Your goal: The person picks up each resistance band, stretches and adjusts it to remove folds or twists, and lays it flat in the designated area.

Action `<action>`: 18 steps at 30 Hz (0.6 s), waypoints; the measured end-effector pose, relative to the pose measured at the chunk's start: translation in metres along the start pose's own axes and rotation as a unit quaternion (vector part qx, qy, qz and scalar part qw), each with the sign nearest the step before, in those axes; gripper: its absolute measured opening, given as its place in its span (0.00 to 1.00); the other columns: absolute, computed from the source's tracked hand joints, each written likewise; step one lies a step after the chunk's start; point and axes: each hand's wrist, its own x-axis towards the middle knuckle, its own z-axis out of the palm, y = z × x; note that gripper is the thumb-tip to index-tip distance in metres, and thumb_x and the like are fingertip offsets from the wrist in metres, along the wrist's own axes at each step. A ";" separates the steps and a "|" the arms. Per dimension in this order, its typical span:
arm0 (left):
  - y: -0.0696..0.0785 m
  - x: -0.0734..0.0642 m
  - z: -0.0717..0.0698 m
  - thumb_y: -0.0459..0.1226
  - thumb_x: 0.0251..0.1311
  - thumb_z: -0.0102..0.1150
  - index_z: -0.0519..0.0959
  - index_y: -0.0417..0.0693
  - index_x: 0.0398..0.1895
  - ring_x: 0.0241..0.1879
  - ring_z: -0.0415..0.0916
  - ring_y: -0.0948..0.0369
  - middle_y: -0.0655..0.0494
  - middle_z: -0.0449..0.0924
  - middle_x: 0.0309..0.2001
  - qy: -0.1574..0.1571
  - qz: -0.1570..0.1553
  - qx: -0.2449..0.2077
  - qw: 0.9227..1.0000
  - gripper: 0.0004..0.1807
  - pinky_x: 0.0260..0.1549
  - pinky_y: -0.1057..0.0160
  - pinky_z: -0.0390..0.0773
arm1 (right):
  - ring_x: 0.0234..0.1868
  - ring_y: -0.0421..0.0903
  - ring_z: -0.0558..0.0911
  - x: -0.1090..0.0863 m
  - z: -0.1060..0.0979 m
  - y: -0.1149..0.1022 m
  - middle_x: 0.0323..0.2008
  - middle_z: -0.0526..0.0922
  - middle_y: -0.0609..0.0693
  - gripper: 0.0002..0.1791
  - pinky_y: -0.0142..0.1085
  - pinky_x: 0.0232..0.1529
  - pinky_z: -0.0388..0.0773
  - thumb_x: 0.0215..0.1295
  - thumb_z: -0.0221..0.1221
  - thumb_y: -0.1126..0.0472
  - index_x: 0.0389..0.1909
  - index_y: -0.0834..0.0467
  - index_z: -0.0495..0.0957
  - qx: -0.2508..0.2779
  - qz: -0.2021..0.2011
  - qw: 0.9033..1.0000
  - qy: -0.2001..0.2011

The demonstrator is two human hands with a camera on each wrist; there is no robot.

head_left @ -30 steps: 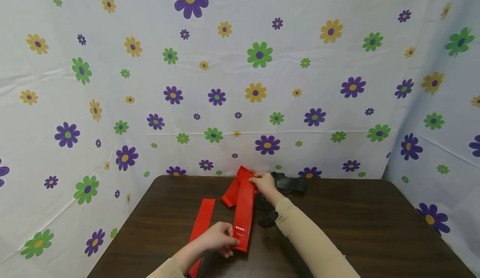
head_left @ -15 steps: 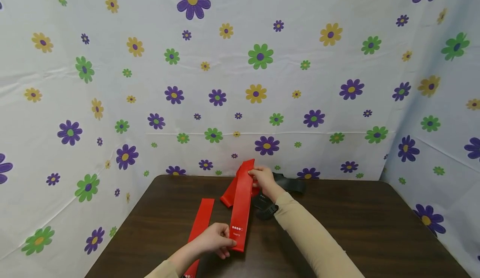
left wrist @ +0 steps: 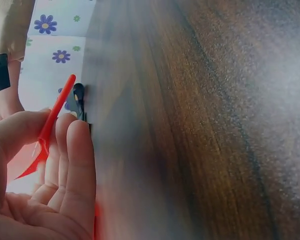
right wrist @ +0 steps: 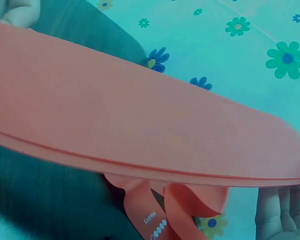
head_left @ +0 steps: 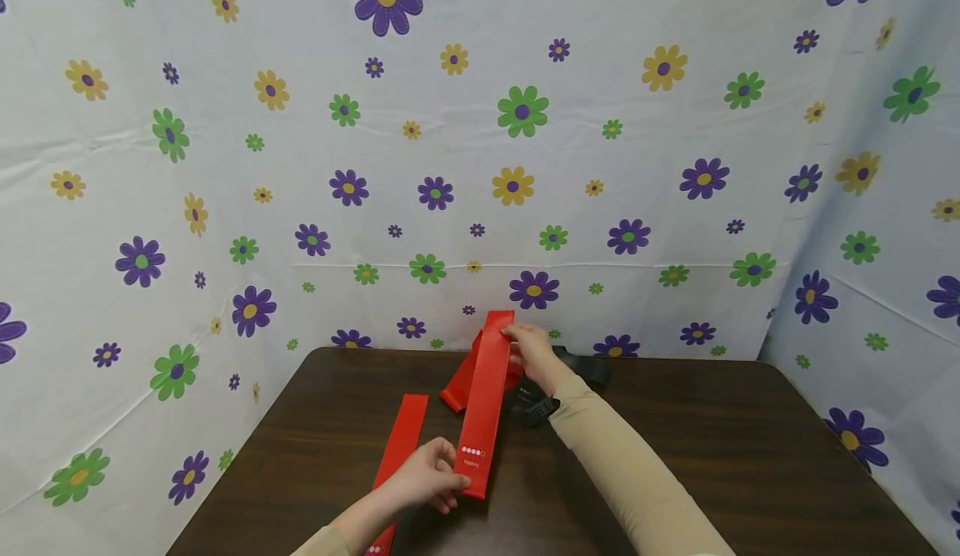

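A red resistance band point(head_left: 482, 410), printed with white dots and "Heavy", is held lengthwise above the table. My left hand point(head_left: 427, 477) pinches its near end between thumb and fingers. At the far end my right hand point(head_left: 534, 352) grips the band's right edge. In the right wrist view the held band point(right wrist: 140, 110) spans the picture as a flat double layer. A second red band point(head_left: 405, 431) lies straight on the table, partly behind my left forearm. Behind the held one, a loose, twisted red band point(head_left: 459, 387) shows; its "Heavy" print appears in the right wrist view.
Black bands point(head_left: 592, 368) lie at the back of the dark wooden table point(head_left: 697, 448), partly hidden by my right hand and wrist. A white flowered cloth point(head_left: 637, 156) hangs close behind the table's far edge and along the sides.
My right hand has moved up and slightly away with the band's far end, which now stands straighter and flatter. My left hand has shifted slightly left, still pinching the near end.
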 end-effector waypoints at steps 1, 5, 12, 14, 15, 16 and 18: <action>0.000 -0.001 0.000 0.33 0.55 0.68 0.67 0.37 0.46 0.17 0.77 0.61 0.49 0.80 0.24 0.003 -0.004 -0.001 1.000 0.22 0.19 0.61 0.80 | 0.26 0.43 0.81 0.000 0.000 -0.001 0.30 0.80 0.53 0.11 0.31 0.24 0.77 0.65 0.58 0.64 0.44 0.67 0.77 0.003 -0.001 1.000 0.000; 0.001 -0.005 -0.001 0.35 0.55 0.69 0.66 0.33 0.57 0.19 0.77 0.61 0.50 0.80 0.25 0.004 -0.019 0.005 1.000 0.30 0.21 0.61 0.81 | 0.26 0.43 0.81 0.001 -0.001 -0.005 0.30 0.80 0.53 0.12 0.34 0.28 0.79 0.66 0.58 0.64 0.46 0.67 0.77 0.008 -0.006 1.000 0.000; -0.003 -0.016 -0.004 0.36 0.57 0.68 0.74 0.42 0.28 0.19 0.77 0.63 0.53 0.78 0.21 -0.016 -0.020 0.003 1.000 0.11 0.22 0.62 0.81 | 0.26 0.45 0.82 -0.001 0.001 -0.006 0.32 0.80 0.54 0.13 0.35 0.29 0.81 0.66 0.58 0.64 0.46 0.69 0.76 0.010 -0.018 1.000 -0.012; -0.004 -0.021 -0.005 0.35 0.57 0.67 0.73 0.44 0.25 0.19 0.77 0.63 0.53 0.78 0.21 -0.022 -0.016 -0.003 1.000 0.11 0.21 0.63 0.80 | 0.26 0.44 0.81 -0.002 0.002 -0.002 0.31 0.80 0.54 0.12 0.34 0.26 0.80 0.66 0.58 0.64 0.45 0.69 0.76 0.007 -0.019 1.000 -0.019; -0.005 -0.024 -0.006 0.35 0.58 0.67 0.72 0.45 0.25 0.18 0.77 0.63 0.54 0.79 0.21 -0.026 -0.015 -0.005 1.000 0.12 0.21 0.64 0.80 | 0.26 0.45 0.82 -0.002 0.002 0.001 0.31 0.81 0.55 0.12 0.34 0.25 0.80 0.66 0.58 0.64 0.44 0.70 0.76 0.008 -0.018 1.000 -0.025; -0.006 -0.028 -0.006 0.35 0.58 0.66 0.72 0.46 0.25 0.18 0.77 0.63 0.54 0.79 0.21 -0.031 -0.015 -0.008 0.999 0.12 0.20 0.64 0.80 | 0.25 0.45 0.82 -0.002 0.003 0.004 0.30 0.81 0.55 0.12 0.34 0.24 0.79 0.65 0.58 0.65 0.43 0.70 0.76 0.005 -0.018 0.999 -0.031; -0.008 -0.035 -0.008 0.35 0.58 0.66 0.71 0.46 0.24 0.18 0.77 0.64 0.54 0.79 0.21 -0.044 -0.018 -0.015 0.999 0.12 0.20 0.66 0.79 | 0.25 0.44 0.81 -0.003 0.004 0.010 0.30 0.82 0.55 0.11 0.34 0.24 0.79 0.66 0.57 0.65 0.43 0.70 0.76 -0.004 -0.010 0.999 -0.044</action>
